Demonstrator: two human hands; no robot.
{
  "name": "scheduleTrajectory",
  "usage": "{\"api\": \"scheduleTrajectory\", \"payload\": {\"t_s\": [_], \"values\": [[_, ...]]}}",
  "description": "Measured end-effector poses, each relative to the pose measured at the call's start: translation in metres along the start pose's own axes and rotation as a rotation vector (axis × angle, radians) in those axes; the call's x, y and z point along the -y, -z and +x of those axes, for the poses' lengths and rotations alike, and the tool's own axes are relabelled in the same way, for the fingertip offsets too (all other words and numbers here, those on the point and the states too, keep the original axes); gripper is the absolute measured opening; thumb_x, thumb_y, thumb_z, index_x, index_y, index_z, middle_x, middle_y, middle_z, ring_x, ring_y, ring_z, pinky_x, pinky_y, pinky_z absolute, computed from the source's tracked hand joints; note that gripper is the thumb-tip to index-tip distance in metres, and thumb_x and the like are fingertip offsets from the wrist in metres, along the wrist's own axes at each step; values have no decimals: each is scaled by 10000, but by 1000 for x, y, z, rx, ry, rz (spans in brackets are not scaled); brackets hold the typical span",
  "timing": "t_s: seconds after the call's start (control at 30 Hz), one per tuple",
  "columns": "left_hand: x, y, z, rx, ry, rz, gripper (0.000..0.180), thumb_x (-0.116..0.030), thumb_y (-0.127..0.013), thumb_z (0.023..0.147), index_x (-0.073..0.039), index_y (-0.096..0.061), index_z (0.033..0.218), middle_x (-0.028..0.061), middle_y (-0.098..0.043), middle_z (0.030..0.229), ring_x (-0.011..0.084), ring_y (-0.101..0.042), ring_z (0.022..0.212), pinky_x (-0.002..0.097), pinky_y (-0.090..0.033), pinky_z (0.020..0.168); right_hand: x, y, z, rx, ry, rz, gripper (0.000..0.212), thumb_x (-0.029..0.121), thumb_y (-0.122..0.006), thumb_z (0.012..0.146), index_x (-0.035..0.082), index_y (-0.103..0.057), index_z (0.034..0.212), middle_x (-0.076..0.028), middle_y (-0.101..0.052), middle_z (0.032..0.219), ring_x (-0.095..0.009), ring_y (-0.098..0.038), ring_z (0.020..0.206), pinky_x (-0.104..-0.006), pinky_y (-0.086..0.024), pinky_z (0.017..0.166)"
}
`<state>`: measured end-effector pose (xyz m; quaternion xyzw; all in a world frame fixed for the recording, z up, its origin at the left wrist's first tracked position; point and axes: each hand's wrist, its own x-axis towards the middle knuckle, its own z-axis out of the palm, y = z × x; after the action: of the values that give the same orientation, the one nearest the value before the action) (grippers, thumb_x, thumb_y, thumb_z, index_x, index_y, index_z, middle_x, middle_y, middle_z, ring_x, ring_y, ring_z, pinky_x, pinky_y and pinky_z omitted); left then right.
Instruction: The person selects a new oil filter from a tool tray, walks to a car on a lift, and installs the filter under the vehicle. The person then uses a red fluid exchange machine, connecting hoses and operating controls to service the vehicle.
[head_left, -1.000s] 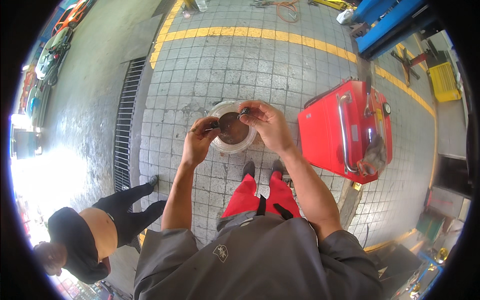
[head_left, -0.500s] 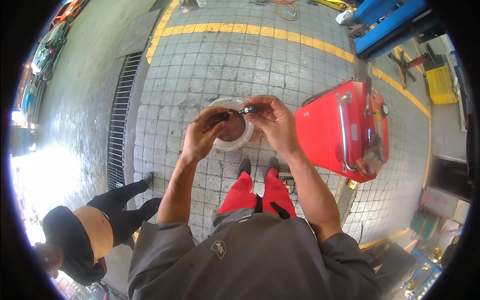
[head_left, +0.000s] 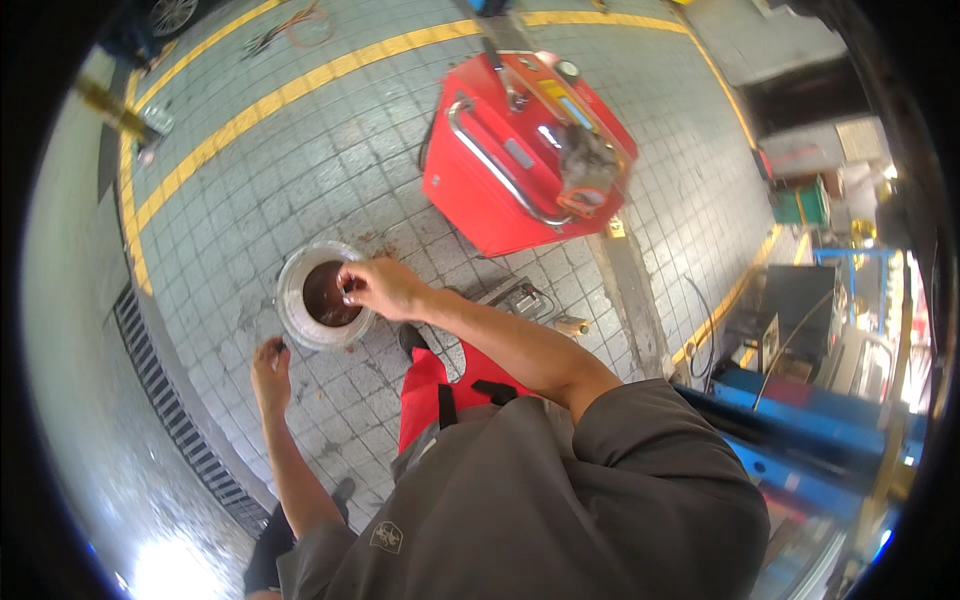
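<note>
My right hand (head_left: 382, 288) is over the right rim of a round white tub (head_left: 298, 322). Brown liquid (head_left: 324, 296) fills its middle. Thumb and fingers pinch a small metallic part (head_left: 348, 289), too small to name. My left hand (head_left: 270, 378) hangs lower, at the left of the tub and apart from it. Its fingertips are closed around a small dark part (head_left: 280, 347), mostly hidden by the fingers.
A red wheeled machine (head_left: 495, 165) with a curved metal handle stands ahead to the right; a grey bundle (head_left: 588, 160) lies on it. Near my feet sit a metal tool-like object (head_left: 522, 298) and a small cylinder (head_left: 572, 325). A floor grate (head_left: 180, 415) runs along the left.
My hands, close together over the tub before with the small parts between them, have moved apart. The view has swung right, bringing the red machine toward the middle.
</note>
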<state>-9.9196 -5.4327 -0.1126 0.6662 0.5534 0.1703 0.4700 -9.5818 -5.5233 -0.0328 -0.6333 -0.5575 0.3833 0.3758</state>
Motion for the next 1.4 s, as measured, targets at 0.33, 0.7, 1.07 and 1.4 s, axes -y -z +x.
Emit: {"api": "scheduleTrajectory", "payload": {"t_s": [0.33, 0.7, 1.07, 1.4], "values": [[-13, -64, 23, 229, 3, -93, 305, -62, -681, 962, 19, -622, 1250, 73, -680, 1130, 129, -636, 997, 284, -501, 908, -123, 52, -171, -28, -360, -86, 335, 244, -768, 876, 67, -653, 1137, -116, -739, 1011, -298, -719, 950, -392, -551, 818], [-106, -153, 34, 356, -174, -33, 321, -85, -678, 983, -18, -637, 1294, 66, -687, 1133, 136, -644, 1008, 283, -508, 915, -272, 129, -526, -453, -1293, -51, 241, 184, -755, 788, 14, -685, 944, -95, -723, 797, -201, -685, 705, -364, -542, 662], [-287, -251, -22, 311, -396, -75, 308, -86, -705, 981, 0, -632, 1268, 70, -698, 1164, 135, -674, 1068, 275, -536, 936, -296, 106, -622, -742, -1296, 305, 225, 91, -776, 847, -15, -681, 1020, -97, -727, 822, -180, -680, 671, -326, -540, 624], [-332, -269, -21, 287, -484, -162, 315, -15, -661, 986, -7, -610, 1297, 67, -682, 1229, 137, -650, 1139, 270, -510, 996, -288, 131, -649, -758, -1289, 426, 193, 31, -703, 865, -50, -644, 1031, -90, -670, 826, -178, -646, 680, -291, -525, 590]]}}
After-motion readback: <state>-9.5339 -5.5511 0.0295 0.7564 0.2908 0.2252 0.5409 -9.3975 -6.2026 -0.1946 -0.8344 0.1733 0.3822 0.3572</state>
